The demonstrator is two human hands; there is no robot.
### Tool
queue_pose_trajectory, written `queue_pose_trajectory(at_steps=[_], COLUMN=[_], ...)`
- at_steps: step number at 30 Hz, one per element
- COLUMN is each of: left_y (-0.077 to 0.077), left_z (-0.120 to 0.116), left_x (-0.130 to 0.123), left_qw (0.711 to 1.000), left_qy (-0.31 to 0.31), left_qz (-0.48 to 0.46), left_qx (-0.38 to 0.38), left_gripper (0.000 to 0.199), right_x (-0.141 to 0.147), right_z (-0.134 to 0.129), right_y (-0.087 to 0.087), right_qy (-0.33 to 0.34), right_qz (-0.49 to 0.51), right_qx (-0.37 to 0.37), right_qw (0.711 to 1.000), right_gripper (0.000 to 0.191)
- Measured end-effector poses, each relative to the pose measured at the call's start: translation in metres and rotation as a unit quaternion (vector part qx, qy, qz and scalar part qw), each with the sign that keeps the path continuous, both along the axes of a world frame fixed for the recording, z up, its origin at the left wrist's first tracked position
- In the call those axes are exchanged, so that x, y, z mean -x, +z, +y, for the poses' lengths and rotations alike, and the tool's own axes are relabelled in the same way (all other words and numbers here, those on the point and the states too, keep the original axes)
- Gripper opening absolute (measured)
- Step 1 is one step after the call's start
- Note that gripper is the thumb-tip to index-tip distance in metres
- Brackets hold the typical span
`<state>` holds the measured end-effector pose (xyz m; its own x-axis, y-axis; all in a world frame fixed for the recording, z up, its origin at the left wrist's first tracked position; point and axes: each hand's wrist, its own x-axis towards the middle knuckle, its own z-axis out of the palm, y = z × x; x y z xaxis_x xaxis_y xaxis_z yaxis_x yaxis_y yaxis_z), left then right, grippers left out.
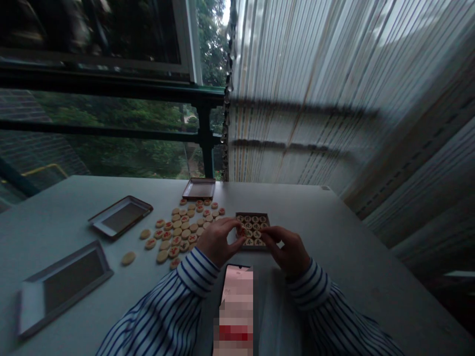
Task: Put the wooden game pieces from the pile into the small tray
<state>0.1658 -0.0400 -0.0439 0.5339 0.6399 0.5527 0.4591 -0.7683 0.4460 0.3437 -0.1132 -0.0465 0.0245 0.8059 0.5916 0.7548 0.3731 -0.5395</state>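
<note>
A small box holds rows of round wooden pieces with dark characters. My left hand is at its left side, thumb and index finger closed around a round piece with red marking. At the box's right side, my right hand has its thumb and index finger pinched over the edge; what they hold, if anything, is hidden. Many loose round pieces, some with red characters and some plain, lie spread on the table to the left of the box.
Three shallow trays or lids stand on the white table: one at the back, one at the left, one at the front left. A phone lies between my forearms. Behind are a window and a curtain.
</note>
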Motion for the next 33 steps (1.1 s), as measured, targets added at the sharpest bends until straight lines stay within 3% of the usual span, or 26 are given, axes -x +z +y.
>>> queue_pose_trajectory(at_steps=[10,15,19,23,28,33], left_y=[-0.031,-0.029,-0.024,-0.023,-0.023,-0.023], left_z=[-0.016,-0.023,-0.025,-0.027,-0.029,-0.028], left_x=[-0.014,-0.017,-0.020,-0.021,-0.024,-0.026], left_qw=[0.988,0.976,0.961,0.928,0.864,0.820], left_qy=[0.012,-0.025,-0.014,-0.027,-0.045,-0.054], left_qz=[-0.077,-0.129,-0.163,-0.195,-0.265,-0.311], left_qx=[0.132,0.175,0.224,0.316,0.425,0.477], left_gripper=[0.018,0.018,0.021,0.019,0.020,0.018], right_x=[0.002,0.004,0.005,0.004,0.004,0.004], right_z=[0.000,0.000,-0.002,-0.004,-0.003,-0.003], right_y=[-0.012,-0.014,-0.015,-0.015,-0.014,-0.013], right_qy=[0.024,0.034,0.054,0.053,0.048,0.048], right_qz=[-0.028,-0.013,0.035,0.069,0.082,0.085], right_qx=[-0.010,0.014,0.037,0.060,0.063,0.060], right_qw=[0.999,0.999,0.997,0.994,0.994,0.993], right_gripper=[0.012,0.013,0.014,0.014,0.013,0.013])
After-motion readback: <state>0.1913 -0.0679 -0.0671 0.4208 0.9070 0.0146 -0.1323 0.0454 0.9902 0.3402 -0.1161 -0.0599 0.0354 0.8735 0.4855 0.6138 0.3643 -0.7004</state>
